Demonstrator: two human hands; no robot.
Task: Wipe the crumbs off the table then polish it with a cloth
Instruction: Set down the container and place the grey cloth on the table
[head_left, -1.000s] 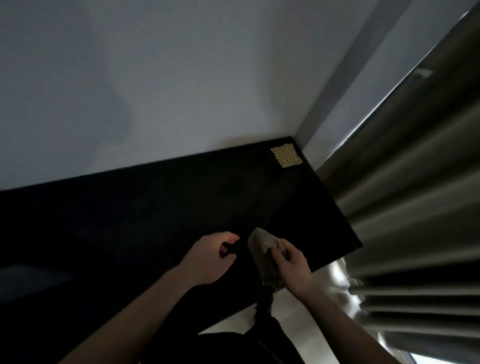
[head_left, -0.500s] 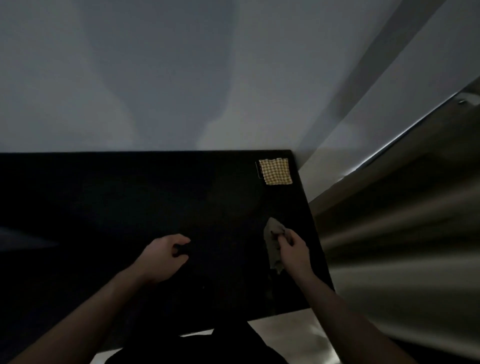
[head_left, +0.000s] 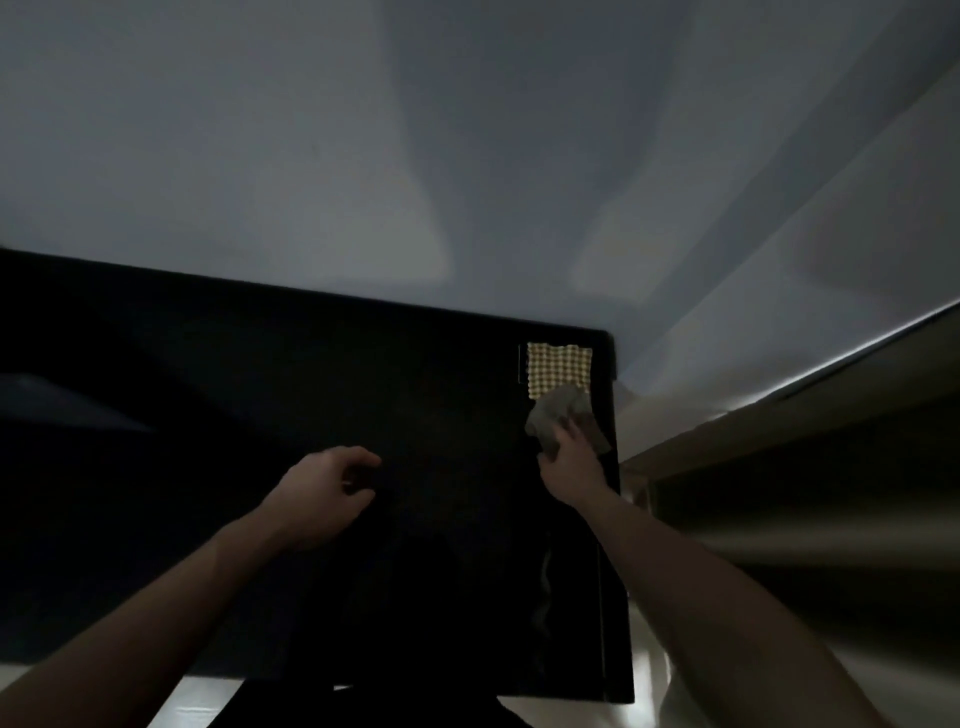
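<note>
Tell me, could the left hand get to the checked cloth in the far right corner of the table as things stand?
Probably not easily. The left hand hovers mid-table, and the right hand with its grey rag sits just in front of the checked cloth, so the left would have to cross over that arm.

A black table (head_left: 311, 395) stands against a pale wall. A yellow checked cloth (head_left: 558, 366) lies flat at its far right corner, just beside a crumpled grey cloth (head_left: 553, 413), seemingly touching it.
</note>
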